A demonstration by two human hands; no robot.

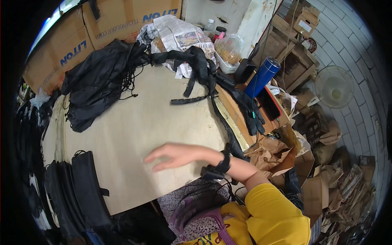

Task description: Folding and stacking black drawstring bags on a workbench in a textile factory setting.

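Note:
My right hand reaches leftward over the pale wooden tabletop. Its fingers are stretched out, with the thumb apart and nothing held; whether it touches the surface I cannot tell. Around the wrist is a black band with a small dark device. Left of the hand, several long black fabric pieces lie side by side over the table's near left edge. A heap of black fabric with cords rests at the far left. My left hand is not in view.
Black strips lie at the back right, beside newspaper and a plastic tub. A blue cylinder and a phone sit on the right. Cardboard boxes line the back; a fan stands far right.

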